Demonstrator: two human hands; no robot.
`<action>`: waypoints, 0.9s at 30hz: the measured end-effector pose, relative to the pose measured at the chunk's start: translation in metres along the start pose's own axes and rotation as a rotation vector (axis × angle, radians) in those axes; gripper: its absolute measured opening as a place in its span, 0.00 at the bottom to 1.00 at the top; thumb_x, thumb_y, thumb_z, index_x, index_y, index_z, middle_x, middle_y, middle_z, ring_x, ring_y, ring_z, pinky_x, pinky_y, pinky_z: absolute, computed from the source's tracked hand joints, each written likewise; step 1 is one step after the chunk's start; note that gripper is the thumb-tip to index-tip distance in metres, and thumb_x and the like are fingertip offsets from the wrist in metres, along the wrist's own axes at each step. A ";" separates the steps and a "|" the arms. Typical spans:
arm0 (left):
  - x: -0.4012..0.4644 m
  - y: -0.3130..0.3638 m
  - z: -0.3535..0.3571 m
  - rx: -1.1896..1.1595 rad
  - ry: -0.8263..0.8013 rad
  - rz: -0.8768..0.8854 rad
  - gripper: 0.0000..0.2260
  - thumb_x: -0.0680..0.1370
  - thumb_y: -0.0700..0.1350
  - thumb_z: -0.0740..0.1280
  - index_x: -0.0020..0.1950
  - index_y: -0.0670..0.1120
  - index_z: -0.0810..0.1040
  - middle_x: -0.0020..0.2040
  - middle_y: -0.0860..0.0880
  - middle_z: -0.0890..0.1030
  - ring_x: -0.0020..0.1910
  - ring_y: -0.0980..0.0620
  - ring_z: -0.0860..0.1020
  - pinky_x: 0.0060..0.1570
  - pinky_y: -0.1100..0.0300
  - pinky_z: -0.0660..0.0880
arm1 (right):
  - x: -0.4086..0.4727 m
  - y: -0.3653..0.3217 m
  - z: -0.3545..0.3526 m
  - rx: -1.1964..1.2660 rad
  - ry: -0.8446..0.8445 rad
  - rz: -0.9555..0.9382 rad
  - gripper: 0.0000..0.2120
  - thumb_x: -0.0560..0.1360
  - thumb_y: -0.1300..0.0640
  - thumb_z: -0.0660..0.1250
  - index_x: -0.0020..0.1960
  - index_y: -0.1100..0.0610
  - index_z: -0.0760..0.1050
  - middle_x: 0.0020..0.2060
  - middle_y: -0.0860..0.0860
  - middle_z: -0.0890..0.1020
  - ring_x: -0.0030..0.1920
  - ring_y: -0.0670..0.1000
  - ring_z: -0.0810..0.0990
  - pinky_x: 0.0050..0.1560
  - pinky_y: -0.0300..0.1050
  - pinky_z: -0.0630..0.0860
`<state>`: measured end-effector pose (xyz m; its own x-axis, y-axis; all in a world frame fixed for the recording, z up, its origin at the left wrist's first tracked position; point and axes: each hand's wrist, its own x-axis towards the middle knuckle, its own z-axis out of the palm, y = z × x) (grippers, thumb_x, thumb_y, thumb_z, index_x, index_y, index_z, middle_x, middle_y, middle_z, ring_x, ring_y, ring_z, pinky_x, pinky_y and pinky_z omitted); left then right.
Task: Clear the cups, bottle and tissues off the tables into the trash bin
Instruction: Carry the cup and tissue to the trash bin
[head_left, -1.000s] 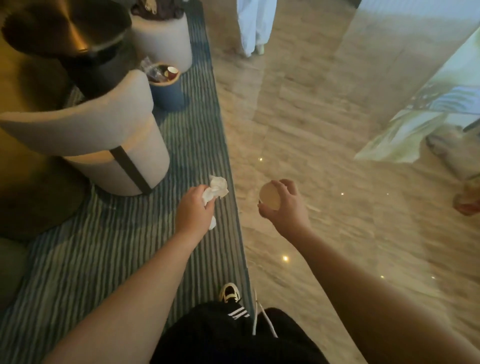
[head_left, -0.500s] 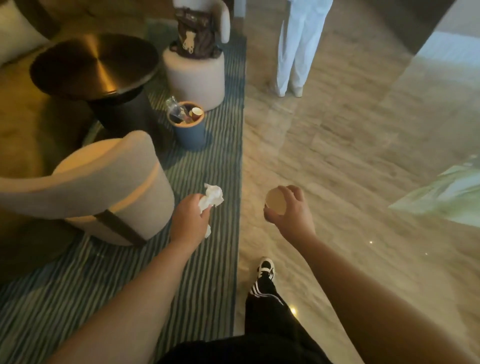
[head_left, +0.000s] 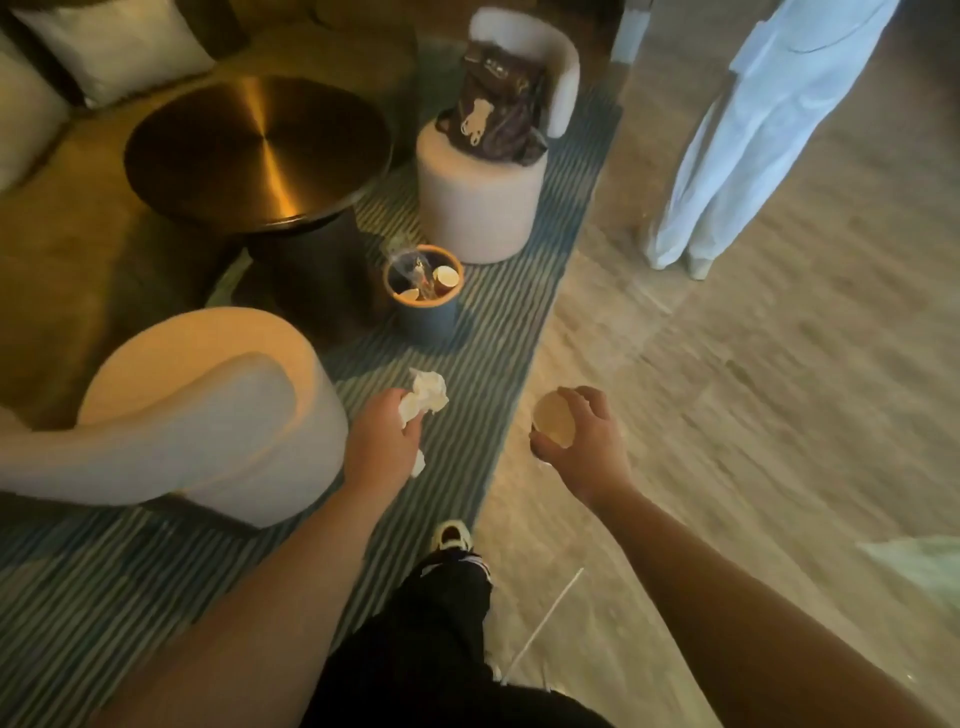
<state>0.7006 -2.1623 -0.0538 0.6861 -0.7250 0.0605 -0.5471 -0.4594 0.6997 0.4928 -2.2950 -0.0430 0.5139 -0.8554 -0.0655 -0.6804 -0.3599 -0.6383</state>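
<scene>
Striped blue-grey carpet (head_left: 130, 587) beside glossy marble floor (head_left: 779, 389); round brass-topped table (head_left: 260, 150), curved chairs. Ahead on the carpet, upright trash bin (head_left: 423, 306), cups inside. Left hand (head_left: 382, 447) clamped around crumpled tissue (head_left: 427, 397). Right hand (head_left: 584, 444) curled round paper cup (head_left: 553, 426), mouth facing up toward camera, long axis roughly vertical.

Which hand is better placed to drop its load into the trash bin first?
Left, marginally. The left hand with the tissue lies more directly below the trash bin; the right hand with the cup is offset over bare floor.
</scene>
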 end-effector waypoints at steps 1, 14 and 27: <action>0.015 0.000 0.006 0.002 0.007 -0.017 0.03 0.77 0.42 0.68 0.49 0.44 0.78 0.40 0.53 0.73 0.40 0.53 0.72 0.38 0.59 0.65 | 0.021 0.003 0.001 -0.001 -0.014 -0.007 0.32 0.70 0.45 0.71 0.70 0.50 0.65 0.66 0.47 0.65 0.62 0.53 0.69 0.59 0.49 0.72; 0.302 -0.018 0.080 0.002 0.094 -0.328 0.10 0.79 0.44 0.65 0.57 0.43 0.77 0.50 0.46 0.79 0.50 0.49 0.76 0.46 0.58 0.69 | 0.386 -0.027 0.032 -0.120 -0.188 -0.239 0.31 0.68 0.47 0.73 0.68 0.52 0.68 0.63 0.49 0.69 0.61 0.51 0.70 0.56 0.42 0.67; 0.478 -0.019 0.103 0.003 0.181 -0.647 0.10 0.79 0.44 0.64 0.59 0.44 0.77 0.53 0.45 0.79 0.48 0.50 0.76 0.44 0.60 0.67 | 0.631 -0.079 0.066 -0.149 -0.445 -0.404 0.30 0.68 0.49 0.74 0.67 0.56 0.69 0.62 0.52 0.69 0.60 0.50 0.68 0.57 0.40 0.63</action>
<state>0.9899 -2.5531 -0.1112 0.9456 -0.2062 -0.2517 -0.0003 -0.7741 0.6330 0.9055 -2.7822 -0.0843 0.8929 -0.4149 -0.1752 -0.4359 -0.6984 -0.5677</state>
